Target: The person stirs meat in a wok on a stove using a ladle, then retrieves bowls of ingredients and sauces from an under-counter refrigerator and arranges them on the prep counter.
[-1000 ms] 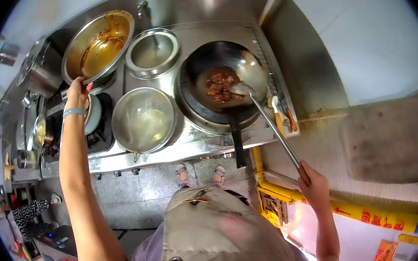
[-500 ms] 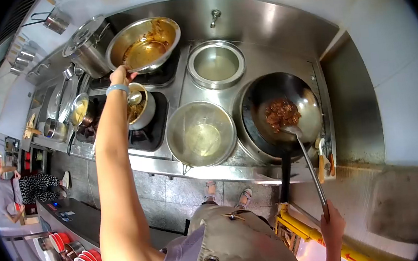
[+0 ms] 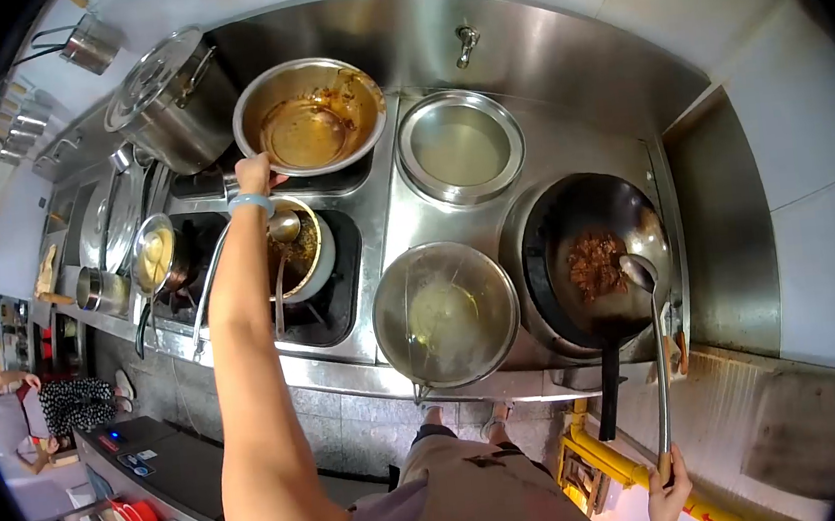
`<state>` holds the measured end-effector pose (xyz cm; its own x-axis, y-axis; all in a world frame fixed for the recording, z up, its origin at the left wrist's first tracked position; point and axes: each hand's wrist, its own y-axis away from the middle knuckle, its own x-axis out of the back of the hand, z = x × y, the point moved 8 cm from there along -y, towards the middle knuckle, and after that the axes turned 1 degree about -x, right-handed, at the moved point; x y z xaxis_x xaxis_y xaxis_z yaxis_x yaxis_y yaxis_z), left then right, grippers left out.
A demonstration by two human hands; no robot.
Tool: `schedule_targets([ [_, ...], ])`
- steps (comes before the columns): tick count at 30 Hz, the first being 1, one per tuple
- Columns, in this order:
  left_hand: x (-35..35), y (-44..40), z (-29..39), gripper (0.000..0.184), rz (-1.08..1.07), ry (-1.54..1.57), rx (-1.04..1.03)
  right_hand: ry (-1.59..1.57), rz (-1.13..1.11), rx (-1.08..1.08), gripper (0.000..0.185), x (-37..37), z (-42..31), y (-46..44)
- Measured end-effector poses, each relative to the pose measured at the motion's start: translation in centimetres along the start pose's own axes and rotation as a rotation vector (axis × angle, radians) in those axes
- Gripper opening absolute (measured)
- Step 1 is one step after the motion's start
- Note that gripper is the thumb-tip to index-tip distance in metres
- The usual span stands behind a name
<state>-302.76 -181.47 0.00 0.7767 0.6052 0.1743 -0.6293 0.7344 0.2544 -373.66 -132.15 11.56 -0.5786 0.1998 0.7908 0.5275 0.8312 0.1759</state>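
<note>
l. hand [image 3: 259,175] pinching steel basin [image 3: 295,83] rim; basin prob. stiff, greasy: grip rim. r. hand [image 3: 669,489] wrapped round ladle [image 3: 661,368] handle; prob. rigid, light: hold far end.

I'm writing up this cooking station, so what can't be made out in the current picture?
All in the head view:
- Inside of the stockpot: hidden by its lid.
- Underside of the metal basin: hidden by the basin itself.
- Any flame under the wok: hidden by the wok.
- Forearm beyond the right hand: cut off by the bottom edge.
- Wording on the counter labels: too small.
</note>
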Motion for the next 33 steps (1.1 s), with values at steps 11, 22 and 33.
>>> schedule_targets([
  [11, -6.1, 21.0, 14.0, 0.029, -0.183, -0.433, -0.827, -0.242, 0.025, -0.066, 0.047, -2.1, 1.4, -0.8],
  [22, -17.6, 42.5, 14.8, 0.031, -0.338, -0.433, -1.255, -0.266, 0.141, 0.142, 0.043, 0.0, 7.2, -0.8],
  [33, -21.5, 51.4, 14.3, 0.047, -0.278, -0.438, -1.657, -0.355, 0.012, 0.084, 0.044, 0.2, 11.6, -2.9],
])
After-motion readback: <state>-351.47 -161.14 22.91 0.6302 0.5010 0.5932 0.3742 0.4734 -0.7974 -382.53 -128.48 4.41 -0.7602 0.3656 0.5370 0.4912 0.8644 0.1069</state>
